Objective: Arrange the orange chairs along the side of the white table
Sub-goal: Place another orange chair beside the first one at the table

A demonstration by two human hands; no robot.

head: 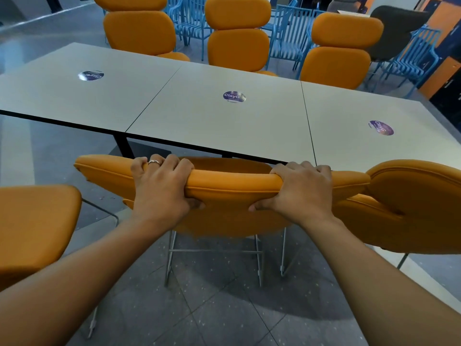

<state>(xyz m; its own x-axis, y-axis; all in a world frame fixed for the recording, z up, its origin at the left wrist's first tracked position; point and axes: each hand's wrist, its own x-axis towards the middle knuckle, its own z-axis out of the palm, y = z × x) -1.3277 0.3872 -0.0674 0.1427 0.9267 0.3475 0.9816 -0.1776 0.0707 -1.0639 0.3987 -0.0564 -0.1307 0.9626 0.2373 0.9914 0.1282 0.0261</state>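
Left grip (159, 188) and right grip (303, 193) clasp the middle chair (232, 182) (fingers curled over); another chair (411, 196) close at 3 o'clock, surface (212, 123) at 12.

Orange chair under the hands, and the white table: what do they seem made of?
Orange chair: padded upholstery, smooth with a slight sheen and a piped seam, likely faux leather; its legs look like thin bare metal rod. White table: matte, laminate-like panels with dark edge banding.
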